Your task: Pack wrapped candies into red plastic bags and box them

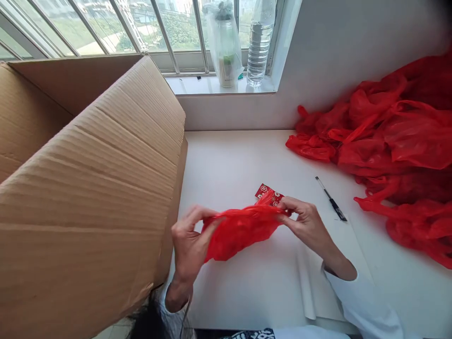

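A crumpled red plastic bag point(240, 235) is stretched between my two hands above the white table point(219, 169). My left hand point(190, 242) pinches its left end between thumb and fingers. At the other end, my right hand point(305, 221) grips the bag's upper right corner with thumb and fingertips. Behind the bag lies a small red patterned packet point(264, 190), partly covered by the plastic and by my right fingers.
A large open cardboard box point(106, 188) fills the left side. Many red plastic bags point(395, 136) are heaped at the right. A black pen point(331, 199) lies right of my hands, near white paper point(325, 282). A water bottle point(260, 54) and a bagged jar point(226, 52) stand on the windowsill.
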{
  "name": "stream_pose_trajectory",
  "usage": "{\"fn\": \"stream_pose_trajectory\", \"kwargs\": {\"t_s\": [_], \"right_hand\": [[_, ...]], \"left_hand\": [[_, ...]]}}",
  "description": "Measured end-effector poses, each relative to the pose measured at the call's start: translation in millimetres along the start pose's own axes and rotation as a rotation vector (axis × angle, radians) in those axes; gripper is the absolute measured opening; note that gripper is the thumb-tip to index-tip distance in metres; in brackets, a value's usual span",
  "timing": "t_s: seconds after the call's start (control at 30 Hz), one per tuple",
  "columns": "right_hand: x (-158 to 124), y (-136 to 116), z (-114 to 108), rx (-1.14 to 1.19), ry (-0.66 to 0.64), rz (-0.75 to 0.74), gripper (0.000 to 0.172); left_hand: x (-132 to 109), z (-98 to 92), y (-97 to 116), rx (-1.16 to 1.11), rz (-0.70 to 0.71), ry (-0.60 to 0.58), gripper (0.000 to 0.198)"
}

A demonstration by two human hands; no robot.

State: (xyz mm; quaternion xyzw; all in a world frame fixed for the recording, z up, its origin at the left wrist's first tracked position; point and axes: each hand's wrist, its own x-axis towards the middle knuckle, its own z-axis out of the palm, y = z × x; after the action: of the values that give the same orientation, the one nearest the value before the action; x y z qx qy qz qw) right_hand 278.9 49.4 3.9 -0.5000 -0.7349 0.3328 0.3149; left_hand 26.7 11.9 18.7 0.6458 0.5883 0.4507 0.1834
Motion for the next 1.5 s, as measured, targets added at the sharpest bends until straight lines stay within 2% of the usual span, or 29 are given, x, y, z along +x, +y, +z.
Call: {"fn": "stream_pose_trajectory", "kwargs": {"t_s": [0.07, 0.17, 0.2, 0.23, 0.3, 0.33, 0.37, 0.4, 0.47, 0.5, 0.57, 0.67, 0.77, 0.83, 0.93, 0.97, 1.03, 1.13, 1.17, 1.27, 1.33, 1.43, 1.5], "right_hand": [[-6, 9, -20, -0.003, 0.010, 0.044, 0.025], [-19, 16, -39, -0.075, -0.175, 0.065, 0.014], [-22, 15, -41, -0.110, -0.214, 0.047, 0.021], [-23, 12, -41, -0.143, -0.224, 0.014, 0.039], [-17, 2, -35, -0.187, -0.160, -0.076, 0.070], [-11, -4, -31, -0.208, -0.120, -0.121, 0.076], [-4, -10, -27, -0.238, -0.095, -0.156, 0.073], [4, -16, -23, -0.272, -0.089, -0.176, 0.061], [19, -26, -17, -0.306, -0.118, -0.175, 0.026], [24, -29, -17, -0.283, -0.132, -0.157, 0.017], [28, -33, -20, -0.122, -0.120, -0.103, 0.015], [22, -31, -29, 0.329, -0.024, 0.023, 0.011], [12, -24, -36, 0.736, 0.080, 0.148, 0.016], [8, -21, -37, 0.908, 0.100, 0.177, 0.018], [7, -23, -40, 1.005, 0.106, 0.152, 0.020], [7, -25, -42, 0.977, 0.132, 0.127, 0.019], [7, -33, -49, 0.857, 0.188, 0.044, 0.017], [6, -48, -62, 0.575, 0.190, -0.149, 0.017], [6, -53, -65, 0.466, 0.126, -0.236, 0.018], [9, -65, -69, 0.091, -0.173, -0.465, 0.032], [13, -68, -65, -0.148, -0.308, -0.572, 0.043], [20, -68, -56, -0.406, -0.360, -0.627, 0.047], [21, -68, -51, -0.545, -0.361, -0.551, 0.039]], "left_hand": [[-1, -7.8, -7, -0.047, -0.051, 0.150, 0.010], [-10, -9.7, -3, -0.096, -0.073, 0.175, 0.011], [-12, -8.4, 3, -0.092, -0.054, 0.143, 0.020], [-13, -6.5, 10, -0.054, -0.006, 0.103, 0.031], [-10, -1.9, 26, 0.119, 0.167, 0.034, 0.051], [-6, 0.6, 33, 0.234, 0.262, -0.005, 0.053], [-1, 3.0, 39, 0.326, 0.334, -0.055, 0.051], [4, 5.1, 43, 0.369, 0.373, -0.114, 0.045], [14, 7.6, 45, 0.315, 0.355, -0.230, 0.029], [17, 7.7, 44, 0.258, 0.330, -0.260, 0.023], [18, 5.8, 42, 0.137, 0.275, -0.213, 0.015], [16, 0.6, 41, -0.066, 0.151, -0.028, 0.008], [17, -3.9, 47, -0.264, 0.025, 0.085, 0.012], [20, -7.3, 53, -0.477, -0.088, 0.060, 0.016], [23, -15.4, 63, -0.747, -0.199, -0.098, 0.011], [23, -18.7, 65, -0.729, -0.187, -0.151, 0.017], [20, -25.7, 71, -0.528, -0.123, -0.223, 0.023], [17, -34.0, 78, -0.326, -0.035, -0.211, 0.008], [16, -35.6, 80, -0.312, -0.002, -0.175, 0.004], [15, -36.3, 83, -0.303, 0.074, -0.039, 0.011], [13, -35.4, 82, -0.241, 0.115, 0.066, 0.018], [5, -35.7, 80, -0.023, 0.199, 0.247, 0.028], [-2, -37.7, 82, 0.042, 0.196, 0.265, 0.030]]}}
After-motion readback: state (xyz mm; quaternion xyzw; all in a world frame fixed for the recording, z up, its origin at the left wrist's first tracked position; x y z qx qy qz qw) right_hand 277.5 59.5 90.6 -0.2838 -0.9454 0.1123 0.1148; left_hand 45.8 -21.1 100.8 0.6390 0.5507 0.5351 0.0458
